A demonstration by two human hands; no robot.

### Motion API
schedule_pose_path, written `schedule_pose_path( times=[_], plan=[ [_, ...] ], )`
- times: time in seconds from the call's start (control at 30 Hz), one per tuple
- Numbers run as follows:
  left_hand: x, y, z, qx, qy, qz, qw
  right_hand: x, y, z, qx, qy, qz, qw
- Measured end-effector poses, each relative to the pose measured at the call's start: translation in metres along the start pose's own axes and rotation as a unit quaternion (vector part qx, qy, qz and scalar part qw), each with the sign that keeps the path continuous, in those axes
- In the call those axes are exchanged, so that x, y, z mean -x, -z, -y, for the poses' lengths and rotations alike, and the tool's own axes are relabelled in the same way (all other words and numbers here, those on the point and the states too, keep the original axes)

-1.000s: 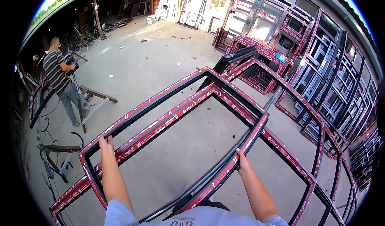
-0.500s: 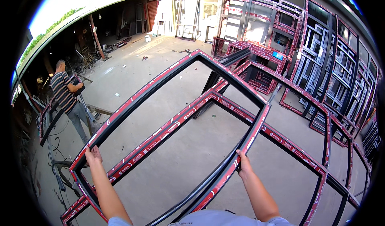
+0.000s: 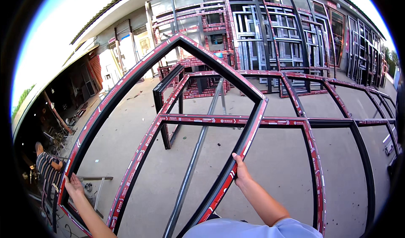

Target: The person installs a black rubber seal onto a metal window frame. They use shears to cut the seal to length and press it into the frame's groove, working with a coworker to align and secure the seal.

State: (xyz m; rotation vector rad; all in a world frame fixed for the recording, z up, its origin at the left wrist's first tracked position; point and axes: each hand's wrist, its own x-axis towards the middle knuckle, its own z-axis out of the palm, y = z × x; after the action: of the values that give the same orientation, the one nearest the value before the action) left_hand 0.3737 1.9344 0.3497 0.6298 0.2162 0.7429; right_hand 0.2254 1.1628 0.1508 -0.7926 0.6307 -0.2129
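Note:
I carry a rectangular window frame [image 3: 100, 108], black with red printed protective film, tilted in front of me. My left hand [image 3: 74, 184] bears against its left side near the lower corner, fingers fairly straight and partly hidden by the bar. Around the right side my right hand [image 3: 241, 171] is closed, thumb on the near face. Beyond and below the carried piece lies a long, divided frame assembly [image 3: 274, 121] with the same red film. From my view the two overlap; I cannot tell whether they touch.
A grey metal bar [image 3: 190, 164] runs beneath the frames. A dark frame piece [image 3: 158, 96] stands behind them. Many filmed frames [image 3: 249, 39] lean along the far wall. At the left edge, a person in a striped shirt [image 3: 47, 167] stands near metal stock.
My view has turned right, bringing more of the wall and the long assembly into sight. The held window frame has swung along with me, both hands still on it.

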Motion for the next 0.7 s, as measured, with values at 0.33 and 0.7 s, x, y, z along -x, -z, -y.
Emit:
schedule_pose_path(
  times=[0.33,0.7],
  plan=[
    [0.094,-0.267,0.216,0.011,0.195,0.26,0.946,0.198,0.191,0.042,-0.182,0.189,-0.178,0.948],
    [0.485,-0.475,0.468,-0.043,0.457,0.428,0.779,0.376,0.267,-0.032,-0.353,0.349,-0.427,0.756]
  ],
)
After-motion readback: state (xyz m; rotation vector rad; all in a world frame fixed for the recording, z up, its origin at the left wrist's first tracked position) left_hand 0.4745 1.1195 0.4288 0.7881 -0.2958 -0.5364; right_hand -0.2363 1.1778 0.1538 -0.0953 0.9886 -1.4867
